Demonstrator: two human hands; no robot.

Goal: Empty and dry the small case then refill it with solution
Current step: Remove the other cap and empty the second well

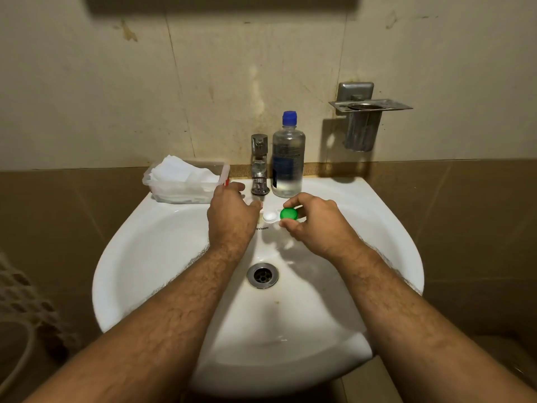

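1. White sink (162, 228), wall-mounted; drain (262, 275) at basin centre. Wall behind: stained beige panels up top, brown tile lower down.
2. On the far rim, left to right: clear tub of tissues (186, 181), chrome tap (259, 164), clear bottle (288, 158) with blue cap (289, 117). Bottle stands upright just right of the tap, liquid level low.
3. Metal holder (366, 117) fixed to the wall, far right, above rim height.
4. Both bare forearms come in from the near edge and converge over the far side of the basin.
5. Left hand (232, 216): palm down, fingers curled, over the far rim just below the tap. Looks like it pinches something small and pale at the fingertips; can't tell what, so grip state unclear.
6. Right hand (313, 225): grip pinched on the green lid (288, 213), thumb on the near side, index finger over the far side.
7. Case (270, 217): between the two hands, at the far rim below the bottle. Long axis runs left-right. White well on the left shows open and faces up; green lid sits on the right end, its flat top tilted toward the camera.
8. Can't tell whether the case rests on the rim or is held just above it.
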